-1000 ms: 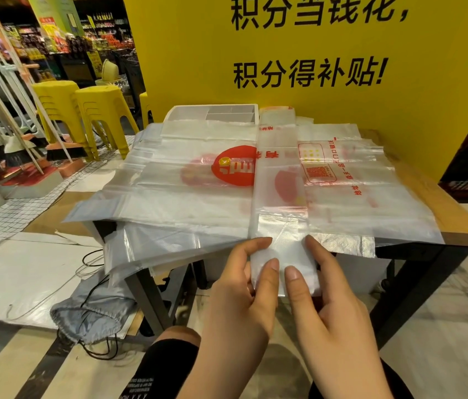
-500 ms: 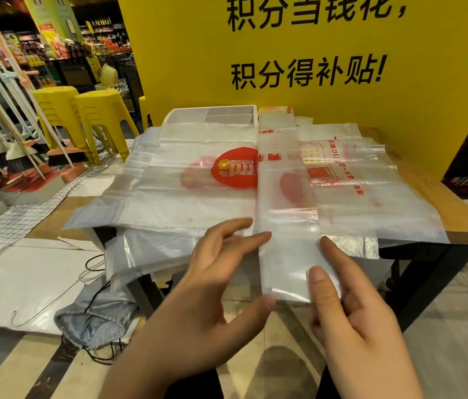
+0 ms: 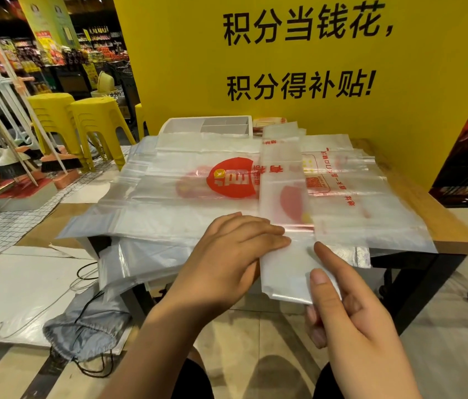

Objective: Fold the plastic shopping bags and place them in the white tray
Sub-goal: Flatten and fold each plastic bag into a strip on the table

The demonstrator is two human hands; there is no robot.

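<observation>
In front of you stands a yellow board (image 3: 299, 53) with black characters, and the wooden table (image 3: 428, 208) is pushed against it. A stack of bags (image 3: 163, 203), clear plastic with a red logo, lies spread flat over nearly the whole tabletop, and some sheets droop over the near-left corner. On top of the stack, running from the far side towards you, lies the folded bag (image 3: 280, 203), a narrow strip whose near end hangs over the table's front edge.

The white tray (image 3: 207, 126) sits at the far edge of the table, behind the stack and a little left of the strip, well apart from both of your hands.

Your left hand (image 3: 227, 260) lies flat with straight fingers, and its fingertips press the strip's left side at the table edge. Your right hand (image 3: 350, 312) pinches the hanging end: the thumb (image 3: 320, 286) lies on top, the index finger (image 3: 330, 260) is stretched along the plastic, and the other fingers are curled underneath. The strip thus runs between your hands and away from you.
</observation>
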